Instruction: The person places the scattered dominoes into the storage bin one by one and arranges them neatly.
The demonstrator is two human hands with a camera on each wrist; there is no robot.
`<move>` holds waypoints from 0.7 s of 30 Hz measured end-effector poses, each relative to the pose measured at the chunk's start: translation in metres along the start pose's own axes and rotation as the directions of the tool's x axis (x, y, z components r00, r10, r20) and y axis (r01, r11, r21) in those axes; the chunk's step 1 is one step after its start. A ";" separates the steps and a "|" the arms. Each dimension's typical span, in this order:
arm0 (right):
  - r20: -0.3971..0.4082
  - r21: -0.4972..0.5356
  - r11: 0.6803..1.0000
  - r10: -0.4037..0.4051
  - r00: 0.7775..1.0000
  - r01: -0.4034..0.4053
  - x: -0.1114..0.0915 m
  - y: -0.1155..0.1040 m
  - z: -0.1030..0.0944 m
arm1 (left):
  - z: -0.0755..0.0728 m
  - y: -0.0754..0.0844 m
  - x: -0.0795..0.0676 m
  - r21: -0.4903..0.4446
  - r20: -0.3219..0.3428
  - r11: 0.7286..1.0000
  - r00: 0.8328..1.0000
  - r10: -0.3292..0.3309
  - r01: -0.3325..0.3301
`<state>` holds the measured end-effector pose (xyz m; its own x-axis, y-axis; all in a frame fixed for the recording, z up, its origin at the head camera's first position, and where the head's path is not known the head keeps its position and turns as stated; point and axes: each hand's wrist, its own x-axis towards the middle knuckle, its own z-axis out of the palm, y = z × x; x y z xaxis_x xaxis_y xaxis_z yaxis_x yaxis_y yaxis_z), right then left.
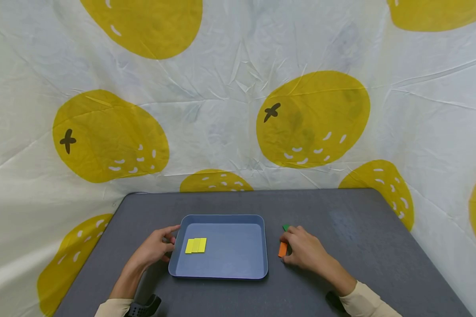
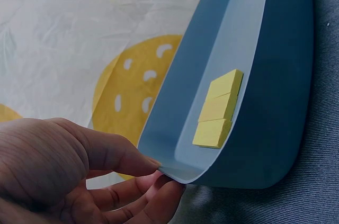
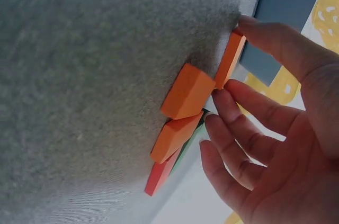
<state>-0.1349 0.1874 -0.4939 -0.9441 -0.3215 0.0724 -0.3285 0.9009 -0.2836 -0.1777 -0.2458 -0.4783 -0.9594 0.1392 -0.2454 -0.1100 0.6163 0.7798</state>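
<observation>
Pinching the left wall of the blue tray (image 1: 238, 251), the left hand (image 1: 152, 247) shows at the left in the head view, at the end of an arm with a pale sleeve (image 1: 113, 307) and a black band (image 1: 144, 307). Three yellow blocks (image 1: 196, 245) lie side by side in the left part of the tray. To the right of the tray, the right hand (image 1: 306, 248) holds an orange block (image 1: 283, 249) over or on the grey table (image 1: 361, 220), and the tip of a green block (image 1: 286, 227) shows just beyond its fingers. A white curtain (image 1: 222, 123) with yellow fruit prints hangs on the far side.

In the left wrist view, the thumb presses on the tray's rim at a corner, with the other fingers bent against the outside. The yellow blocks sit flat in a touching row, close to one wall.

In the right wrist view, thumb and index finger grasp the orange block by its two ends; whether it touches the table cannot be told. Just beside it, farther off, lie a second orange block (image 3: 188, 91) and a third orange block (image 3: 176, 138), then a red block (image 3: 161, 175). The green block is mostly hidden behind these.
</observation>
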 end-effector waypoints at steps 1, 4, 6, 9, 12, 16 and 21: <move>0.004 0.005 1.000 0.005 1.000 -0.005 0.001 0.001 -0.001 | 0.000 0.000 0.000 -0.003 -0.001 1.000 1.000 -0.003 0.003; 0.007 0.017 1.000 0.009 1.000 -0.009 0.002 0.004 -0.002 | -0.001 0.002 0.000 -0.007 0.004 1.000 1.000 -0.005 0.005; 0.008 0.021 1.000 0.004 1.000 -0.004 0.003 0.005 -0.004 | -0.001 0.003 0.001 -0.014 0.004 1.000 1.000 -0.009 0.009; 0.015 0.020 1.000 0.000 1.000 0.000 0.003 0.007 -0.005 | -0.001 0.003 0.001 -0.016 0.005 1.000 1.000 -0.007 0.007; 0.031 0.018 1.000 -0.002 1.000 0.001 0.002 0.007 -0.006 | 0.000 0.003 0.001 -0.012 0.007 1.000 1.000 -0.005 0.005; 0.043 0.015 1.000 -0.007 0.999 0.007 0.003 0.007 -0.008 | 0.000 0.003 0.001 -0.010 0.005 1.000 1.000 -0.012 0.012; 0.033 0.017 0.999 -0.033 0.999 0.033 0.008 0.007 -0.012 | 0.000 0.003 0.001 -0.007 0.000 1.000 1.000 -0.017 0.017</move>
<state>-0.1448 0.1947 -0.4843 -0.9314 -0.3606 0.0505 -0.3587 0.8850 -0.2969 -0.1787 -0.2437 -0.4759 -0.9574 0.1286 -0.2586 -0.1281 0.6133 0.7794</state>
